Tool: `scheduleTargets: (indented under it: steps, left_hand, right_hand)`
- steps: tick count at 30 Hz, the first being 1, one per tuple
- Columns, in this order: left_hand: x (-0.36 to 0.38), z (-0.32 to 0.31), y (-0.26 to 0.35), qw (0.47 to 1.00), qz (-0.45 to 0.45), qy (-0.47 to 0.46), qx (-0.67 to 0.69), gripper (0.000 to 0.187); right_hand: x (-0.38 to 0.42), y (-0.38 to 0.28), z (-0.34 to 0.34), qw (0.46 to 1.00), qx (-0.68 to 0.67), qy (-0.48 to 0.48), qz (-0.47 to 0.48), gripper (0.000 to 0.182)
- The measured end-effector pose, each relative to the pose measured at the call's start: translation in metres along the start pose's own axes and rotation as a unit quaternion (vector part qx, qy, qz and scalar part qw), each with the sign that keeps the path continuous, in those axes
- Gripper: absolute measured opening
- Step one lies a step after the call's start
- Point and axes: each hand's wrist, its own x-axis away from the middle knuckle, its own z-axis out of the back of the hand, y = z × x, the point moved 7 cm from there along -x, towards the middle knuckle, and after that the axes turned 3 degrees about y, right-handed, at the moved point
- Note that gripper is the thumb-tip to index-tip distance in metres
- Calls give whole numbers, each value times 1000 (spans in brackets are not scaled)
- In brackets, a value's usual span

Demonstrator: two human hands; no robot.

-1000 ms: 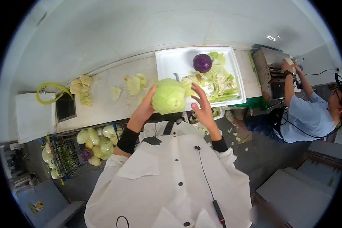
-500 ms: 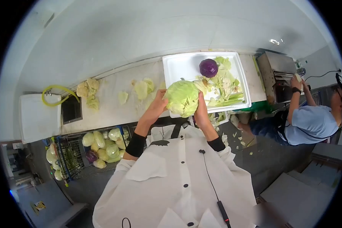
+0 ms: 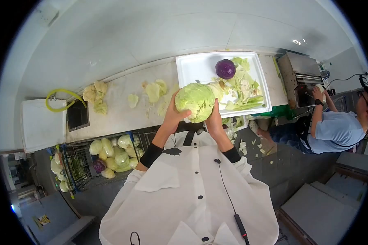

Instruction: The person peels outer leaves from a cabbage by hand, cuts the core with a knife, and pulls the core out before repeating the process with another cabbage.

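A large green cabbage is held up between my two hands in front of my chest, over the counter's front edge. My left hand wraps its left side, with the thumb across the lower front. My right hand grips the lower right side, its fingers partly hidden behind the cabbage. Just behind is a white tray, in which a purple cabbage sits beside loose green leaves and trimmings.
Loose cabbage leaves and a yellowish pile lie on the counter. A yellow hose curves at left. Below stands a wire cart with wrapped vegetables. Rightward, a co-worker stands at a metal machine. Scraps litter the floor.
The cabbage has turned slightly in my hands, and my left thumb now lies across its front. The co-worker's hands have shifted a little at the machine.
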Motion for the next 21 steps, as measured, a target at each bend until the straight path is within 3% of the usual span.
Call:
scheduleTargets:
  steps: [2,3,5,8,12,14,15,17,18,20,21]
  left_hand:
    - [0,0,1,1000,-3,-10,27,93]
    - [0,0,2,1000,-3,-12,25,93]
    - [2,-3,3,996,14,-46,82,94]
    - [0,1,-9,991,16,-99,86,91]
    - [7,-14,-7,985,9,-108,136,81]
    - [7,-7,-20,978,38,-97,182,70]
    - [6,-6,-22,978,38,-99,180,70]
    - [5,-4,-25,979,37,-92,180,66]
    - [7,-6,-24,979,39,-93,178,66]
    - [6,-6,-27,981,73,-54,174,68]
    - [5,-6,-27,981,73,-56,173,68]
  right_hand:
    - [-8,-5,12,983,150,-40,96,58]
    - [-5,-11,13,984,147,-40,97,58]
    - [7,-34,6,938,275,-65,201,42]
    - [23,-54,-8,911,294,-77,279,30]
    - [31,-59,-9,886,312,-52,338,27]
    - [51,-77,-22,801,402,20,443,24]
    - [54,-81,-24,801,400,21,444,24]
    - [62,-85,-30,726,494,29,478,24]
    - [60,-84,-27,727,493,32,478,24]
    - [62,-82,-28,661,524,36,535,22]
    - [62,-84,-29,661,524,37,536,22]
